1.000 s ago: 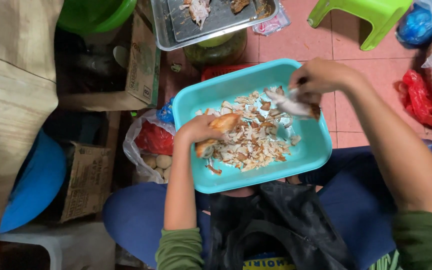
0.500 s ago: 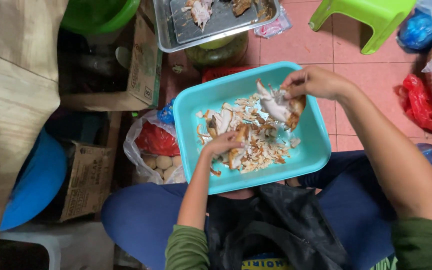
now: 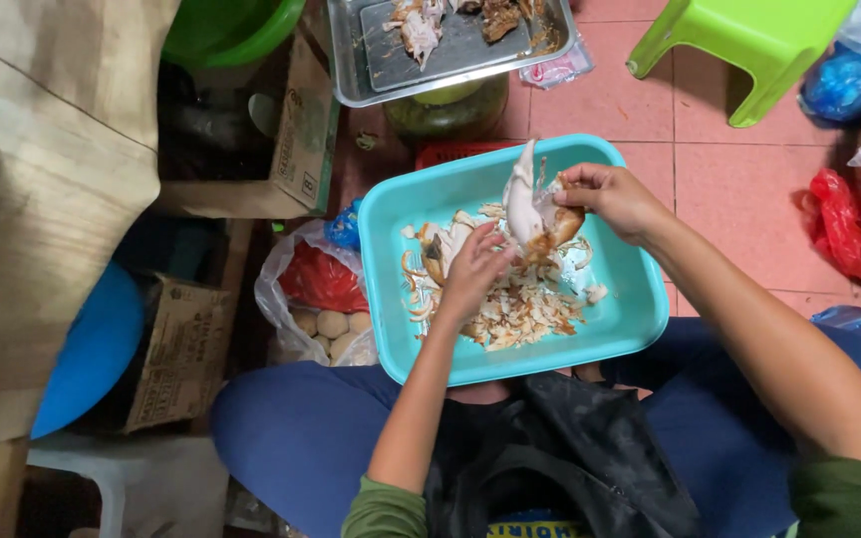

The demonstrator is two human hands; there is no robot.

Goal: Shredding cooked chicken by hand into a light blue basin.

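The right hand (image 3: 615, 199) now lifts the chicken piece (image 3: 535, 214) higher, gripping it tight. The left hand (image 3: 472, 271) has moved up to pinch it from 7 o'clock, above the blue tray (image 3: 630, 319).

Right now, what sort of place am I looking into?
Probably an informal food-prep corner on a tiled floor, perhaps a home or stall kitchen: a turquoise plastic tray of shredded cooked meat on the person's lap, a metal tray of meat pieces, a green plastic stool.

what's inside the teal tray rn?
The teal tray holds a pile of shredded chicken meat. Above it, the right hand holds a chicken piece and the left hand pulls at it. The hands hide the shreds beneath them.
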